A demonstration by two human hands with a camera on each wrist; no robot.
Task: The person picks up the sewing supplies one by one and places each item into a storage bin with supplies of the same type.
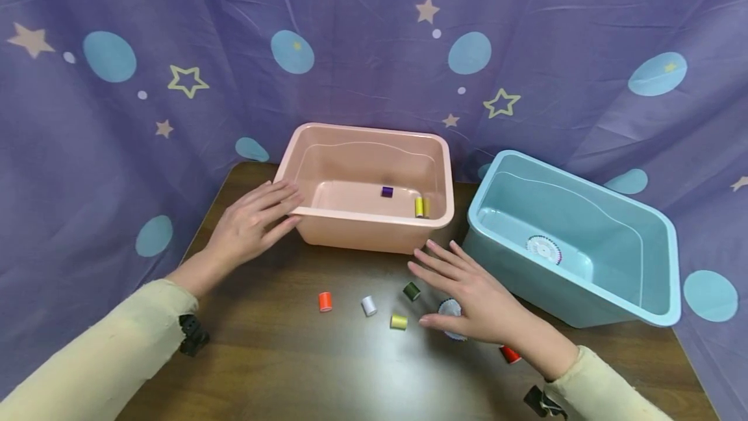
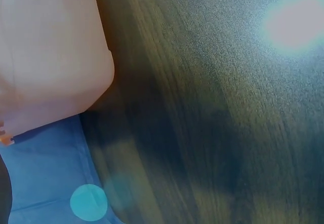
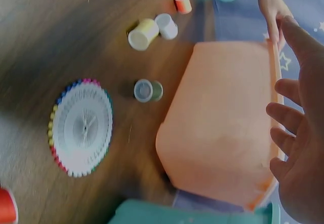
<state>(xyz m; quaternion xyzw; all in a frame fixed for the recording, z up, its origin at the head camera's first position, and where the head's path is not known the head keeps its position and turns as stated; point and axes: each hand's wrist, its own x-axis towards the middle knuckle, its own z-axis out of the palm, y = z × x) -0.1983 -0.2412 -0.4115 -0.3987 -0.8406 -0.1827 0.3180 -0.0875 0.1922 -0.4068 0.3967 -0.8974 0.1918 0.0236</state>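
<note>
At the front left corner of the pink bin (image 1: 350, 234), my left hand (image 1: 251, 223) rests on the rim with fingers extended. My right hand (image 1: 476, 294) hovers over the table with fingers spread, holding nothing. Partly hidden beneath it lies a wheel of pearl-headed pins (image 3: 83, 127). Near its fingertips is a dark green thread spool (image 1: 411, 291). Farther left lie a pale yellow spool (image 1: 398, 322), a white spool (image 1: 369, 306) and an orange spool (image 1: 324, 301). A red spool (image 1: 510, 354) shows below the right wrist. Inside the pink bin are a purple spool (image 1: 387, 191) and a yellow spool (image 1: 419, 207).
To the right stands a teal bin (image 1: 575, 288), angled on the table, with another pin wheel (image 1: 544, 249) on its floor. A purple curtain (image 1: 374, 38) with stars and dots hangs behind the wooden table (image 1: 280, 356).
</note>
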